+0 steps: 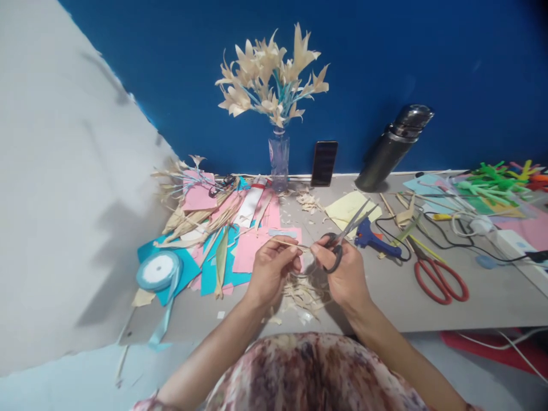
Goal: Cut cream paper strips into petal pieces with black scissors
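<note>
My left hand [274,268] pinches a thin straw-coloured strip [290,244] between thumb and fingers. The strip reaches across to the fingertips of my right hand [345,271], which seem to touch its end. A pair of black-handled scissors [349,225] sits in my right hand, its blades slightly apart and pointing away toward the back right. Under both hands lies a heap of pale husk scraps [306,294]. Whether the strip is a single piece or folded I cannot tell. Beyond them stands a bottle vase [279,157] of dried husk flowers [274,74].
A blue glue gun [377,240] and red-handled scissors [440,279] lie at right, with a power strip [520,245] and cables. Coloured paper and a ribbon roll [158,269] spread at left. A phone [324,164] and a flask [391,151] stand against the wall.
</note>
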Demonstrator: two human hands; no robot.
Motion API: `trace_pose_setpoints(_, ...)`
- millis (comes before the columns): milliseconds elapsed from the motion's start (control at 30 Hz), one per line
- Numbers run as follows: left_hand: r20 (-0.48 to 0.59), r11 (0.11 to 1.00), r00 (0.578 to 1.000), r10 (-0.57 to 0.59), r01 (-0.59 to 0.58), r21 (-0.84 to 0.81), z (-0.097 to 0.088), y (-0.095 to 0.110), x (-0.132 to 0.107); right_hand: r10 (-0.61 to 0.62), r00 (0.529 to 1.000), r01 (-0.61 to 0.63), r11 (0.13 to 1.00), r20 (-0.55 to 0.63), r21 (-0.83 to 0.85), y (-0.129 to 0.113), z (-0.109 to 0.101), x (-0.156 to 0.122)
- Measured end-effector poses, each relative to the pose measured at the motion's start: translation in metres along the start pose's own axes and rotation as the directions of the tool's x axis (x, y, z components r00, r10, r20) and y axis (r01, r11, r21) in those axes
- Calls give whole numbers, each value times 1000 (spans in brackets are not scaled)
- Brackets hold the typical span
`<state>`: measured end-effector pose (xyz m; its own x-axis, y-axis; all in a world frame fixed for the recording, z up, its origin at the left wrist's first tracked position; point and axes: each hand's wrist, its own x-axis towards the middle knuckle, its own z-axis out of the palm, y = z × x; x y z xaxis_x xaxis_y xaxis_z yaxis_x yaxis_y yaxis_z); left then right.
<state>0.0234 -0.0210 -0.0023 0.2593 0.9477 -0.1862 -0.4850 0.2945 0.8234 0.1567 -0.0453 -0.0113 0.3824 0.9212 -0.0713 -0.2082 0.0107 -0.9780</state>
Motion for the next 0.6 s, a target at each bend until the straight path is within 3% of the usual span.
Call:
trace_pose_setpoints(233, -5, 993, 1000, -21, 21, 115, -11, -1, 0, 131, 981, -123, 990, 140, -61, -11, 4, -8)
trace_pose_setpoints(367, 16, 979, 998, -60, 56, 194, -15, 0, 1, 124, 986, -113, 989, 116, -97, -8, 4, -7)
trace_pose_setpoints(500, 9, 985, 996, -90, 88, 152, -17, 4, 0, 202, 964, -197, 979, 171, -41, -4, 6, -8)
trace_pose_setpoints(600, -11, 983, 995, -103, 103, 155, -16, 7, 0, 199, 966, -192, 980, 163, -57, -3, 7, -9)
